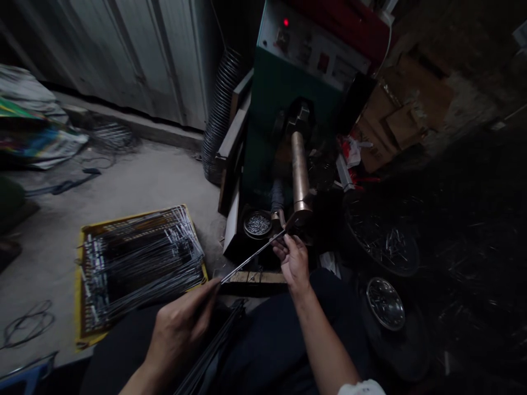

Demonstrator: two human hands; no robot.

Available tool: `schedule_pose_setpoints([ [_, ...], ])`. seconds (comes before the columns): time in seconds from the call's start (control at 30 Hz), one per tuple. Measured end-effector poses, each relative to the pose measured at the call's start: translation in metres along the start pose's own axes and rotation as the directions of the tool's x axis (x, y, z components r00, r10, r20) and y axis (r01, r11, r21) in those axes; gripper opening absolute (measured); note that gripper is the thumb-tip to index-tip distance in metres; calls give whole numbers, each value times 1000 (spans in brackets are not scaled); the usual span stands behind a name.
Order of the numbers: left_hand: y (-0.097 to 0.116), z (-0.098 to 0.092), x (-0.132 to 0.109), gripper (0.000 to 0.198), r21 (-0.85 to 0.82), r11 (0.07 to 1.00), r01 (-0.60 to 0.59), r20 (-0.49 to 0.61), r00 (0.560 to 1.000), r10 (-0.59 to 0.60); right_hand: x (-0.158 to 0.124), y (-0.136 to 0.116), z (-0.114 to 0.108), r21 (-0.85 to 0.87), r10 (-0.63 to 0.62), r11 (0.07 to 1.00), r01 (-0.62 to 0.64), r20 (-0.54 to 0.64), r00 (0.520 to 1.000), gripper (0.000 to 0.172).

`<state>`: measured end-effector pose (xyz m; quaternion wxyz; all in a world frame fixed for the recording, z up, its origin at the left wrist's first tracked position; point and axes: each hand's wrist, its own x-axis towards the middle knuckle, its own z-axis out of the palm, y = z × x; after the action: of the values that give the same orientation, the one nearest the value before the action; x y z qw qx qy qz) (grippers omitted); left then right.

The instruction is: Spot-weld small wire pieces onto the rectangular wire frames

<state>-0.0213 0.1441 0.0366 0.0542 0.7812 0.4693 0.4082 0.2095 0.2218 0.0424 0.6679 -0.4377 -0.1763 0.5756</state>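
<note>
Metal rod, thin and silvery (straight), pinched by left hand and right hand

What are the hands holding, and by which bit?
The left hand grips a thin, shiny rod by its near part. The right hand is at the far end, but I can't tell whether it pinches the rod there.

The left hand grips the near end of a slender metal rod; the right hand pinches its far end, just below the copper-coloured cylindrical arm of a green machine. A red indicator lamp is lit. A yellow plastic crate of metal rods stands on the floor, left.
</note>
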Motion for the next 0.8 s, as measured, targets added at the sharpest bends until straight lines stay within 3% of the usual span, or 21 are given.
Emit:
schedule_pose_setpoints([
  [0.23,0,-5,1,28,-6,1000,17,19,1000,-17,-3,-3,-1,-38,19,999,-19,1,1000,30],
  [0.43,1,2,17,26,-24,1000,-7,5,1000,8,8,-12,-12,-228,-96,969,93,-5,995,31],
  [0.63,1,18,32,37,-10,1000,1,16,1000,0,24,-18,-19,-230,-136,964,131,-5,991,34],
  [0.8,-5,13,28,28,-30,998,49,46,998,-48,26,-17,-15,-234,-116,965,115,7,993,33],
])
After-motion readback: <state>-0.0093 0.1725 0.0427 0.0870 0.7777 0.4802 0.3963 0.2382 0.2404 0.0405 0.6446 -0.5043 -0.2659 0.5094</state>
